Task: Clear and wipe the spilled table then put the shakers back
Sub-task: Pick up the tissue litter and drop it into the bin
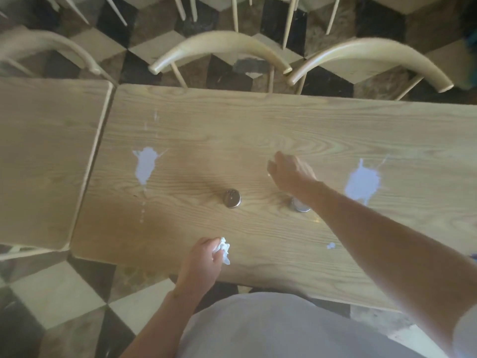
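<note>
Spills point(146, 164) unwiped, shakers point(232, 198) mid-frame.
Our left hand point(204, 257) clutches tissue point(223, 248); right hand point(290, 171), fingers loosely curled, empty. Next, we judge: lift shakers.

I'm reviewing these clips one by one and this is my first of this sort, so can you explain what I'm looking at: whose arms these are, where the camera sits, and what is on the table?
There is no machine here. One camera, worn on a person's head, looks down over a wooden table, so the arms are the wearer's own. The left hand, near the table's close edge, grips a crumpled white tissue. The right hand reaches further out, loosely curled and blurred; whether it holds anything is unclear. Two metal-topped shakers stand mid-table: one in the open, the other partly hidden by the right forearm. White liquid is spilled in a left puddle, a right puddle and a small splash. Pale chairs line the far side.
</note>
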`<state>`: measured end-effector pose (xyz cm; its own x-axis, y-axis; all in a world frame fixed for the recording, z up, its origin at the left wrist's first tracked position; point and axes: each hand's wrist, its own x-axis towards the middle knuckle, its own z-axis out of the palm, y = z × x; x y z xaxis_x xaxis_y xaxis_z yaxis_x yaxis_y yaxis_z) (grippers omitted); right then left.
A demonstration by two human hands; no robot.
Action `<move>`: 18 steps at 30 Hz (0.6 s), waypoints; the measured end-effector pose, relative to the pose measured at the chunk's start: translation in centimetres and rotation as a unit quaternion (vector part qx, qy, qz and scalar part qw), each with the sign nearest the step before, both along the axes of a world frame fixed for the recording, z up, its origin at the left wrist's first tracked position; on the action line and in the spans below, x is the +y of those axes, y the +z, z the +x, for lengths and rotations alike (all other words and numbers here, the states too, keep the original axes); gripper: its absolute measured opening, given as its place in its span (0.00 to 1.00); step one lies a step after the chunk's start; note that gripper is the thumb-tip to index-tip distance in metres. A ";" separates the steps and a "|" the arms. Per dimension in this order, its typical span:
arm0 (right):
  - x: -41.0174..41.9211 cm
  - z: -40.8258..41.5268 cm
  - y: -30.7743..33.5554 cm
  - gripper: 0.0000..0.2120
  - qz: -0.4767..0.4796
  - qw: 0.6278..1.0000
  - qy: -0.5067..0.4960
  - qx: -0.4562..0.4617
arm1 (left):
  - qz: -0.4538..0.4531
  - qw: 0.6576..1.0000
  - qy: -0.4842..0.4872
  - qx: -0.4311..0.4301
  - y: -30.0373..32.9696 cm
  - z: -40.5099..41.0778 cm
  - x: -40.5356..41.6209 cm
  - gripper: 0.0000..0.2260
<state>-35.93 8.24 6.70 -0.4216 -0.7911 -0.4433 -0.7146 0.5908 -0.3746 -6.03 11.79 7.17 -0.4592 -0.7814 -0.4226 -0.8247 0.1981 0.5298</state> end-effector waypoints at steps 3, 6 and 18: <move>6.8 4.3 2.0 0.21 0.003 1.000 -0.025 -0.005 | 0.010 0.999 -0.035 0.008 0.2 -0.6 -0.7 0.04; 13.5 8.0 0.9 0.18 0.058 0.992 -0.097 -0.065 | 0.012 0.993 -0.114 0.016 -0.5 -1.4 -2.0 0.06; 31.2 22.7 -0.5 0.13 0.061 0.720 -0.679 -0.125 | 0.016 0.889 -0.452 0.078 -2.7 -6.3 0.4 0.07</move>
